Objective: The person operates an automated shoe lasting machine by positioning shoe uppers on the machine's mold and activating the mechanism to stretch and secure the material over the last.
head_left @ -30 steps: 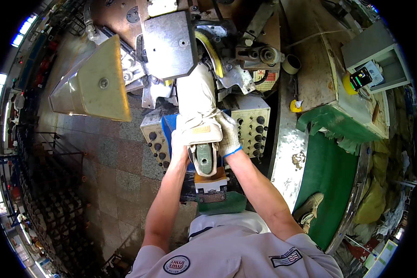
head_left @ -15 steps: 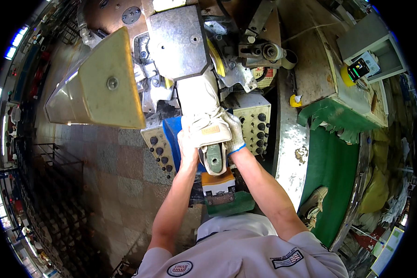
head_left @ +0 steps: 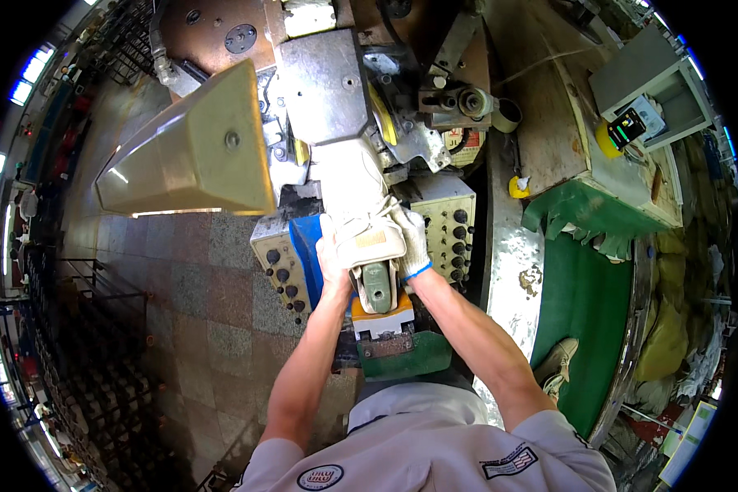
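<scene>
A cream lace-up shoe upper (head_left: 371,243) sits on a green shoe last (head_left: 376,283), whose heel end with a hole points toward me. The toe end runs beneath a flat metal plate (head_left: 321,86) of the machine and is hidden there. My left hand (head_left: 334,261) is closed against the shoe's left side. On the right side, my right hand (head_left: 416,239), in a white knit glove with a blue cuff, grips the shoe by the laces. An orange pad (head_left: 389,318) on a metal block lies just under the last's heel end.
A yellowed clear guard (head_left: 193,152) juts out at left. Control boxes with black knobs (head_left: 447,238) flank the shoe, with a blue panel (head_left: 307,246) at left. To the right stand a worn bench (head_left: 549,107) and a grey open box (head_left: 644,82). Dark racks line the far left.
The view has shifted slightly, with the guard and machine now further right in it. More of the orange pad shows beneath the last's heel end. Both hands keep their hold on the shoe.
</scene>
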